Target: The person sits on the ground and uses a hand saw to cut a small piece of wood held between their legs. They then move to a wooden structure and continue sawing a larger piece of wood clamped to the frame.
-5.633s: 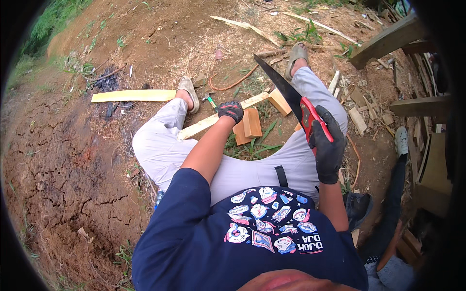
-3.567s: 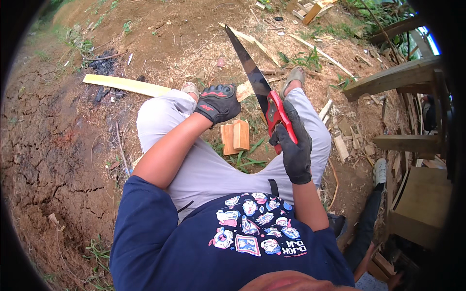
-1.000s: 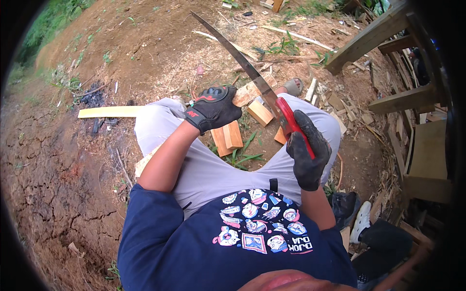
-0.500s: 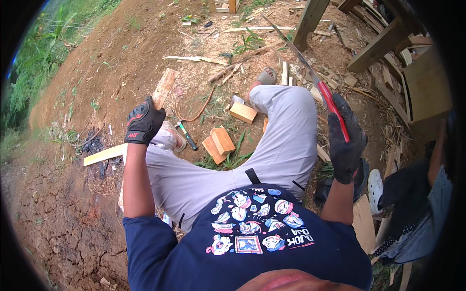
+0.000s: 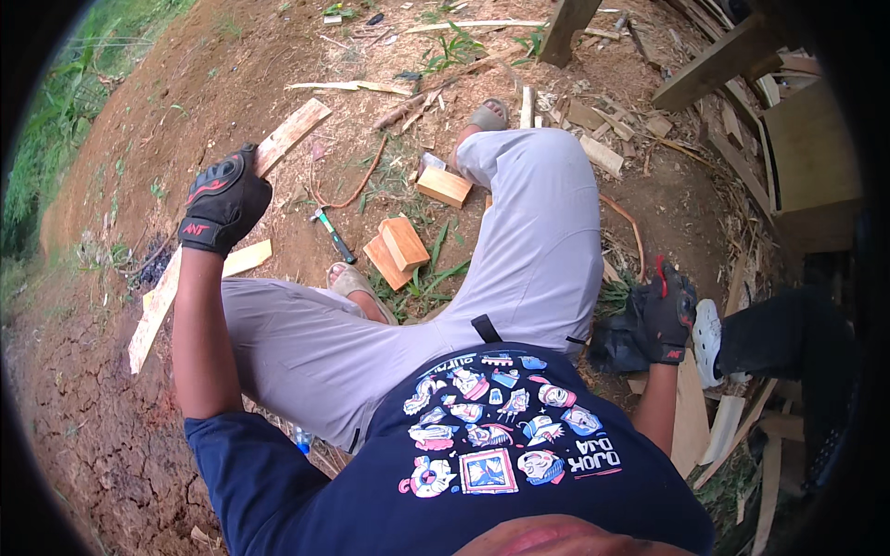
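My left hand (image 5: 225,199), in a black glove with red trim, is closed around the middle of a long, rough wooden board (image 5: 295,135). The board slants from above the hand down past my forearm to the lower left. My right hand (image 5: 664,315), gloved the same way, is closed low at my right side, beside a black bag (image 5: 616,345). A red piece of the saw handle (image 5: 660,272) shows at its fingers; the saw's blade is hidden.
Wood blocks (image 5: 400,252) and a hammer (image 5: 334,235) lie between my legs. Another pale board (image 5: 247,258) rests by my left knee. At the right are a person's white clog (image 5: 707,341), a wooden frame leg (image 5: 709,72) and scattered offcuts.
My right hand has dropped toward the ground, and the saw blade has gone out of sight. My left hand has moved left, tilting the board so more of its length shows.
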A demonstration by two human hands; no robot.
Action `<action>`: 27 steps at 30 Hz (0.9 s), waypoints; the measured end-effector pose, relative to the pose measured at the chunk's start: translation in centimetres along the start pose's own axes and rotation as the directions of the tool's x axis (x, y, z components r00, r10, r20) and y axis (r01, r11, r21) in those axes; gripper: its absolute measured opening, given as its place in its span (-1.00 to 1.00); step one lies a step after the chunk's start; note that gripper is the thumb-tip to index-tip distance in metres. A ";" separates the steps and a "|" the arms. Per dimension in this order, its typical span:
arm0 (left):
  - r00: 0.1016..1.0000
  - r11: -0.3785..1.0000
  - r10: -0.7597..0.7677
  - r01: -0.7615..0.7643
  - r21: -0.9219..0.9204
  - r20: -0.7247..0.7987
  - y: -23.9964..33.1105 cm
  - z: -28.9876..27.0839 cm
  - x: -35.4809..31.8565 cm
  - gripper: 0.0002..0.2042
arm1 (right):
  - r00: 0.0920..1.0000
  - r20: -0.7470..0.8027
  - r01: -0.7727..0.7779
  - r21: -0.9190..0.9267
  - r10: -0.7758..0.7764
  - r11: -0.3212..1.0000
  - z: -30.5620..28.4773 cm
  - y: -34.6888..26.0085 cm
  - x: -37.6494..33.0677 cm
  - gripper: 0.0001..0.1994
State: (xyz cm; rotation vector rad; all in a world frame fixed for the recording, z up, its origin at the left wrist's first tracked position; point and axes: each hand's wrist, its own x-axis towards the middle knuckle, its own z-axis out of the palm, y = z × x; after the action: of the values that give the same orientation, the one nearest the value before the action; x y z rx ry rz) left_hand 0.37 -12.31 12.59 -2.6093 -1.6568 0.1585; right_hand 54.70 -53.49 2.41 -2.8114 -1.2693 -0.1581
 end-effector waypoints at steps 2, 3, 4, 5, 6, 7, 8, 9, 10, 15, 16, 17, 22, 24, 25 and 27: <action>1.000 0.999 -0.029 0.029 -0.022 -0.007 -1.8 2.0 1.6 -0.54 | 0.998 -0.018 -0.064 0.158 0.068 0.985 -1.9 -2.3 2.1 -0.59; 0.994 0.993 -0.108 0.109 -0.056 0.017 -3.1 2.8 1.2 -0.55 | 0.997 -0.079 0.002 0.209 0.014 0.978 -3.3 -4.0 4.0 -0.58; 0.985 0.981 -0.169 0.172 -0.094 0.032 -4.2 3.5 1.8 -0.55 | 0.988 -0.154 0.059 0.252 -0.021 0.966 -4.2 -5.6 6.1 -0.58; 0.975 0.965 -0.219 0.223 -0.134 0.049 -5.4 4.3 2.9 -0.56 | 0.951 -0.267 0.229 0.275 -0.154 0.934 -4.5 -6.6 8.7 -0.59; 0.966 0.962 -0.252 0.256 -0.092 0.054 -6.9 5.6 4.0 -0.57 | 0.945 -0.236 0.274 0.205 -0.225 0.939 -5.9 -9.5 11.6 -0.60; 0.955 0.955 -0.292 0.294 -0.041 0.057 -8.9 7.2 4.3 -0.58 | 0.935 -0.200 0.323 0.145 -0.292 0.935 -6.8 -13.6 14.6 -0.61; 0.952 0.952 -0.289 0.297 -0.072 0.104 -9.7 10.1 6.5 -0.60 | 0.883 -0.222 0.453 0.175 -0.413 0.874 -7.2 -16.5 17.5 -0.61; 0.942 0.940 -0.319 0.329 -0.092 0.108 -11.2 13.1 7.1 -0.61 | 0.804 -0.260 0.588 0.208 -0.535 0.782 -7.0 -19.9 21.4 -0.62; 0.904 0.917 -0.377 0.395 -0.058 0.203 -13.7 15.3 8.2 -0.62 | 0.800 -0.163 0.600 0.222 -0.577 0.768 -5.2 -23.9 25.2 -0.63; 0.806 0.914 -0.356 0.405 -0.003 0.473 -14.6 24.1 18.2 -0.56 | 0.261 0.487 0.942 0.060 -0.834 0.330 -0.5 -49.9 44.7 -0.68; 0.831 0.932 -0.313 0.362 -0.022 0.460 -13.8 24.7 21.4 -0.62 | 0.178 0.492 0.930 0.198 -0.852 0.309 0.0 -53.4 47.2 -0.66; 0.858 0.946 -0.270 0.321 -0.045 0.437 -13.0 24.2 24.8 -0.62 | 0.040 0.504 0.990 0.099 -0.863 0.104 1.3 -57.2 49.6 -0.67; 0.908 0.979 -0.098 0.162 -0.127 0.408 -8.3 16.2 33.8 -0.58 | 0.006 0.323 0.931 0.344 -0.946 0.123 4.9 -59.2 53.4 -0.65; 0.879 0.975 -0.030 0.131 -0.180 0.476 -5.9 9.9 34.7 -0.47 | 0.288 0.340 0.760 0.488 -0.895 0.430 -1.4 -52.9 51.6 -0.61; 0.871 0.968 -0.006 0.129 -0.217 0.492 -5.1 8.0 35.1 -0.47 | 0.393 0.463 0.619 0.506 -0.794 0.601 -5.9 -48.6 50.8 -0.53; 0.781 0.959 0.072 0.117 -0.258 0.620 -2.2 1.6 35.5 -0.42 | 0.659 0.376 0.367 0.595 -0.651 0.715 -8.0 -37.6 48.4 -0.42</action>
State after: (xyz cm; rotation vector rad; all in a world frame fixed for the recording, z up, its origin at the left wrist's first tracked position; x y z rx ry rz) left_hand 13.16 20.69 9.08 -2.9472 -2.0169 0.9602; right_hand 57.72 6.66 16.11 -2.0271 -1.8972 0.9243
